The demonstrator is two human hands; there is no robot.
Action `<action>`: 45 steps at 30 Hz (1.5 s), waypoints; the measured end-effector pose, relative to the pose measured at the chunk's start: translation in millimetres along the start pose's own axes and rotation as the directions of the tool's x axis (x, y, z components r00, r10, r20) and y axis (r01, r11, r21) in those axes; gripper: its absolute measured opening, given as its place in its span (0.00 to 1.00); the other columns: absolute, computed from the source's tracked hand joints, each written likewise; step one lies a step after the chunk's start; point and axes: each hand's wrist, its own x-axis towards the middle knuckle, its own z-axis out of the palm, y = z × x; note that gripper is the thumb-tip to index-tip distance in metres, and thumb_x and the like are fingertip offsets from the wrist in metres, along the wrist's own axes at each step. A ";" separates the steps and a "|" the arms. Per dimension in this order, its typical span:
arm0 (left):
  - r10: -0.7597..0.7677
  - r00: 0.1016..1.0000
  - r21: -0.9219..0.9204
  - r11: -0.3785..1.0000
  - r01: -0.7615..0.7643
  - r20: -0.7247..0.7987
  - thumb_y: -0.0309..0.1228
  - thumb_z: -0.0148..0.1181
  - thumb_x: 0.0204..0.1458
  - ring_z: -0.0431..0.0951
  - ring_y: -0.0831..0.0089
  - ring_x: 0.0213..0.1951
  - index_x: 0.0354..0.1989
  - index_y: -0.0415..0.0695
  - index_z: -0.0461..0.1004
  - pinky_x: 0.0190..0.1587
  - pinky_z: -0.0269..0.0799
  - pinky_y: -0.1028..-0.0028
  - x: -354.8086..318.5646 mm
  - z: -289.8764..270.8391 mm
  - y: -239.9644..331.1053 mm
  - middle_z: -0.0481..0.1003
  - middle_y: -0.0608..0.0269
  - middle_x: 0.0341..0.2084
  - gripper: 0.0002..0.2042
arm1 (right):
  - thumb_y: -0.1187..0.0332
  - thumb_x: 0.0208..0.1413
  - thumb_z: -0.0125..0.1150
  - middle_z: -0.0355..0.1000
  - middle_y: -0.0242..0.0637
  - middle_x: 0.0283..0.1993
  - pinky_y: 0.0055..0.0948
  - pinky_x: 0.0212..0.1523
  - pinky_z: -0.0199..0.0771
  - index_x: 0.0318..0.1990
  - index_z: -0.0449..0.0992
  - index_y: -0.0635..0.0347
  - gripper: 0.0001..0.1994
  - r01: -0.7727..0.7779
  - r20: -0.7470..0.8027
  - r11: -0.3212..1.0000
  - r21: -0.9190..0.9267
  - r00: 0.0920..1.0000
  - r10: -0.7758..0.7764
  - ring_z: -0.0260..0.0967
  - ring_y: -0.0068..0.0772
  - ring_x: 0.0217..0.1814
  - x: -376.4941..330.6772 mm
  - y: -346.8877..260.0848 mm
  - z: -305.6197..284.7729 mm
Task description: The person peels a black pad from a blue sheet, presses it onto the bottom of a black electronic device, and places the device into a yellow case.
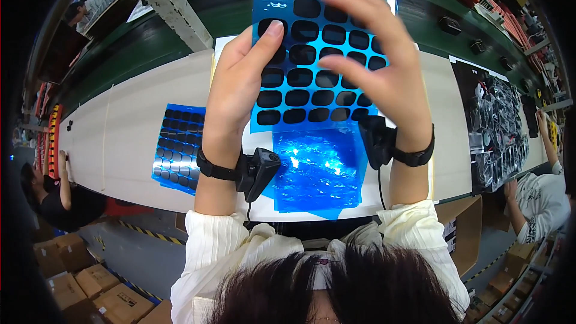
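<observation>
My left hand (234,81) grips the left edge of a blue film sheet (281,121), its thumb lying on the front. Rows of black rounded-rectangle pieces (300,77) stick to this raised sheet. In front of the sheet's right part is my right hand (393,63), thumb and fingers spread apart, slightly blurred. Nothing shows between its fingers; whether a fingertip touches the sheet I cannot tell. Below the hands lies a stack of crinkled, shiny blue film (318,171). Another blue sheet with black pieces (179,144) rests to the left, partly behind my left forearm.
A pale worktable (129,120) runs left and right, with a green conveyor belt (240,0) beyond it. Clear bags of dark parts (498,126) lie at the right. One person (60,195) sits at the left, another (543,201) at the right. Cardboard boxes (114,294) stand lower left.
</observation>
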 end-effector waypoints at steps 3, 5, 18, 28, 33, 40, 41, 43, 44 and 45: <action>-0.011 1.000 -0.054 0.998 0.012 0.004 0.36 0.45 0.52 0.72 0.82 0.32 0.37 0.40 0.69 0.35 0.66 0.83 -0.5 -2.1 -2.3 0.73 0.66 0.31 0.12 | 0.73 0.33 0.62 0.66 0.37 0.46 0.32 0.52 0.57 0.40 0.71 0.57 0.20 0.114 0.138 0.982 -0.150 0.986 -0.093 0.61 0.36 0.50 -0.7 -1.5 13.9; -0.047 0.998 -0.127 0.991 0.051 0.035 0.36 0.46 0.52 0.73 0.81 0.30 0.37 0.40 0.69 0.33 0.67 0.84 -0.4 -4.8 -5.9 0.73 0.66 0.30 0.12 | 0.73 0.32 0.62 0.66 0.38 0.46 0.31 0.51 0.57 0.39 0.72 0.57 0.19 0.135 0.131 0.980 -0.143 0.985 -0.116 0.61 0.36 0.50 -1.6 0.9 14.9; -0.105 0.977 -0.303 0.940 0.158 0.185 0.38 0.47 0.51 0.72 0.82 0.28 0.35 0.40 0.69 0.31 0.67 0.84 -0.8 -9.3 -10.0 0.73 0.65 0.28 0.13 | 0.74 0.32 0.62 0.66 0.39 0.45 0.29 0.46 0.63 0.36 0.74 0.58 0.17 0.125 0.145 0.992 0.014 0.981 -0.126 0.63 0.37 0.48 -0.4 -5.5 10.0; -0.137 0.971 -0.351 0.915 0.200 0.197 0.33 0.48 0.51 0.72 0.79 0.33 0.39 0.40 0.68 0.36 0.68 0.81 -2.0 -5.4 -6.3 0.72 0.65 0.32 0.11 | 0.72 0.38 0.59 0.66 0.39 0.45 0.28 0.47 0.61 0.40 0.71 0.60 0.17 0.041 0.137 0.994 0.102 0.989 -0.055 0.62 0.35 0.48 -0.9 -5.1 11.0; -0.146 0.965 -0.387 0.895 0.223 0.218 0.30 0.48 0.50 0.73 0.78 0.36 0.41 0.40 0.67 0.39 0.68 0.80 -0.7 -8.1 -6.4 0.72 0.64 0.34 0.11 | 0.71 0.40 0.58 0.65 0.39 0.45 0.27 0.47 0.61 0.39 0.72 0.60 0.14 0.054 0.141 0.996 0.066 0.988 -0.063 0.62 0.35 0.49 -1.9 1.8 11.9; -0.122 0.960 -0.361 0.908 0.211 0.252 0.29 0.48 0.50 0.73 0.77 0.35 0.41 0.39 0.67 0.39 0.69 0.79 -1.9 -9.8 -4.5 0.72 0.63 0.34 0.11 | 0.71 0.40 0.58 0.65 0.39 0.45 0.27 0.47 0.61 0.38 0.72 0.60 0.14 0.015 0.123 0.996 0.088 0.992 -0.026 0.62 0.35 0.48 -1.5 -3.7 9.2; -0.115 0.960 -0.358 0.911 0.203 0.254 0.28 0.48 0.50 0.73 0.77 0.35 0.41 0.39 0.67 0.39 0.69 0.79 -1.7 -9.3 -4.7 0.72 0.62 0.34 0.11 | 0.71 0.40 0.58 0.66 0.39 0.45 0.27 0.47 0.61 0.38 0.73 0.59 0.14 -0.003 0.123 0.994 0.111 0.992 -0.010 0.62 0.35 0.48 -1.6 -4.2 8.8; -0.112 0.959 -0.360 0.910 0.204 0.259 0.28 0.49 0.50 0.73 0.77 0.35 0.41 0.39 0.67 0.39 0.69 0.78 -1.8 -9.3 -5.7 0.72 0.62 0.34 0.11 | 0.71 0.39 0.59 0.66 0.38 0.45 0.28 0.48 0.61 0.37 0.73 0.59 0.14 -0.040 0.128 0.986 0.160 0.992 0.020 0.62 0.35 0.49 -1.7 -5.1 9.1; -0.109 0.958 -0.363 0.909 0.204 0.265 0.28 0.49 0.50 0.73 0.76 0.35 0.41 0.39 0.67 0.40 0.69 0.78 -1.6 -9.3 -6.4 0.72 0.62 0.34 0.11 | 0.71 0.39 0.59 0.66 0.38 0.45 0.28 0.48 0.61 0.37 0.73 0.59 0.14 -0.040 0.128 0.986 0.161 0.992 0.019 0.62 0.35 0.49 -1.7 -4.9 8.9; -0.107 0.957 -0.365 0.909 0.204 0.271 0.28 0.49 0.50 0.73 0.76 0.35 0.41 0.38 0.66 0.40 0.69 0.78 -1.4 -9.4 -6.9 0.72 0.61 0.34 0.11 | 0.71 0.39 0.59 0.65 0.38 0.45 0.28 0.48 0.61 0.37 0.73 0.59 0.14 -0.042 0.133 0.985 0.167 0.991 0.020 0.62 0.35 0.49 -1.6 -4.3 8.5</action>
